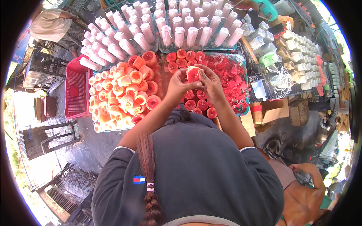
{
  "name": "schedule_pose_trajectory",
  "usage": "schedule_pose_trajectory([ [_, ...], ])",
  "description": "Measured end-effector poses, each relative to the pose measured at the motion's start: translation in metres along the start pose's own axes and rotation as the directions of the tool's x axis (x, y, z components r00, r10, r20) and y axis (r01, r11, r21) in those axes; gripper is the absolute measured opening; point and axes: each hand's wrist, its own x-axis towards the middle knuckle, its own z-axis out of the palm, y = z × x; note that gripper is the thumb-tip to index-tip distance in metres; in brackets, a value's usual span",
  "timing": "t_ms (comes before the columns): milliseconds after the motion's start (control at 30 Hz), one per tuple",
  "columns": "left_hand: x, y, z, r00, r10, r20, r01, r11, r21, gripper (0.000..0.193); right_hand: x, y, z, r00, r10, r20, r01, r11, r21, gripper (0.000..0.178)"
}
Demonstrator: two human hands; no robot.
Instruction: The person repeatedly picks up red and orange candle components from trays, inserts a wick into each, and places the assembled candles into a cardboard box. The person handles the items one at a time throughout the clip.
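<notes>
Between my two hands, above the worktable, is a red wax cup [194, 74] with a paler rim, tilted so its hollow side shows. My left hand [178, 86] closes round its left side. On the opposite side, the fingers and thumb of my right hand [211, 85] pinch its edge. Below and behind my hands stand red candles [201, 105] with wicks. To their right, broken red wax pieces [230, 77] fill a tray [247, 83]. A heap of orange-red wax cups [128, 88] lies to the left of my left hand.
Rows of pale pink candles [179, 36] with wicks stand along the far side. A red plastic basket [77, 88] is at the left. Tangled white string [281, 81], pale moulded blocks [298, 56] and cardboard boxes [269, 113] lie right. Other people are at far left [51, 26] and lower right [305, 192].
</notes>
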Motion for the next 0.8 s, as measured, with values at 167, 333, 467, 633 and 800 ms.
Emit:
schedule_pose_trajectory([
  [167, -0.008, 0.003, 0.004, 0.998, 0.022, -0.051, -0.015, 0.991, 0.132, 0.048, -0.002, 0.001, 0.006, 0.999, -0.022, -0.049, 0.031, 0.983, 0.179, 0.031],
  [333, -0.012, 0.002, 0.010, 0.997, 0.067, 0.041, -0.076, 0.966, 0.247, 0.049, 0.004, 0.017, -0.011, 0.993, -0.100, -0.053, 0.110, 0.971, 0.211, 0.034],
  [467, -0.006, 0.027, 0.005, 0.994, -0.065, 0.091, 0.036, 0.957, 0.289, 0.055, -0.002, -0.011, -0.012, 0.999, 0.000, -0.038, 0.002, 0.998, 0.064, 0.037],
  [633, 0.000, 0.026, -0.005, 0.989, -0.093, 0.118, 0.053, 0.951, 0.305, 0.055, -0.005, -0.017, -0.013, 0.997, 0.078, 0.021, -0.071, 0.975, -0.211, 0.040],
  [800, -0.005, 0.020, -0.003, 0.996, -0.068, 0.060, 0.039, 0.916, 0.400, 0.051, -0.003, -0.002, -0.017, 0.995, 0.097, 0.036, -0.095, 0.994, -0.050, 0.041],
])
